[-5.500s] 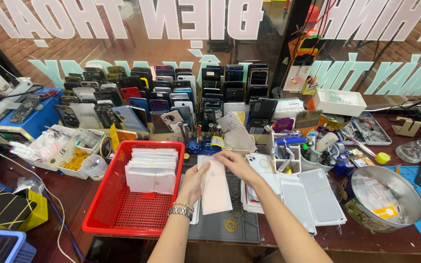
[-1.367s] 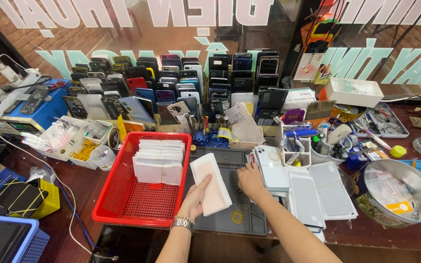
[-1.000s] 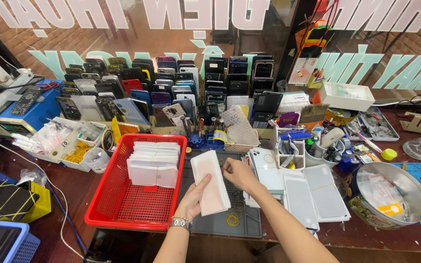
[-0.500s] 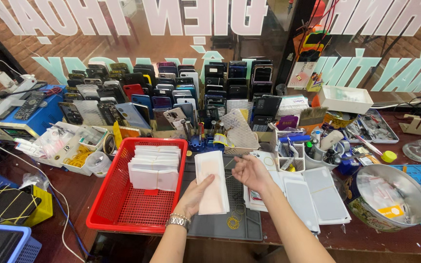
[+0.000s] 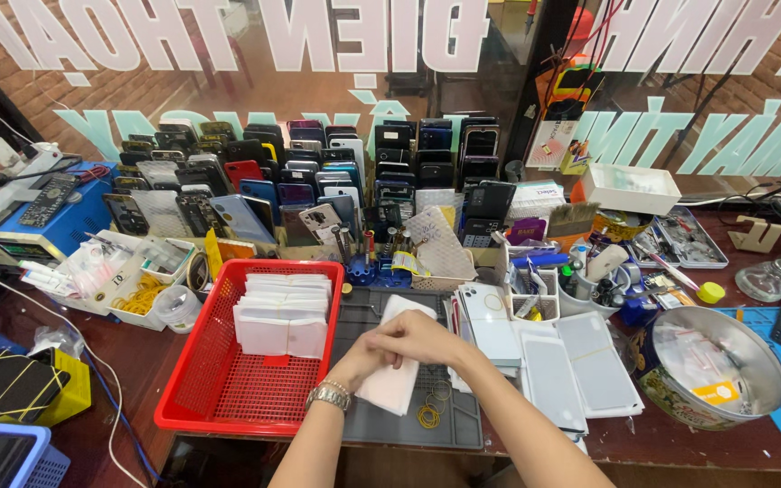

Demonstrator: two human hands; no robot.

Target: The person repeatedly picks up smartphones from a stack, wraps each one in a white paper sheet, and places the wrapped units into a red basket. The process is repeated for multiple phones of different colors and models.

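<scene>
Workspace first: the red plastic mesh basket [image 5: 219, 389] sits lower left. At frame centre, your right hand [image 5: 422, 336] and left hand [image 5: 365, 357] pinch the white flat paper sleeve [image 5: 392, 384]; keep it flat, grip its edges.

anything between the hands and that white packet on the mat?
Nothing visible. Left hand and right hand meet directly on the white packet, over the grey mat. The red basket sits alongside, left.
</scene>
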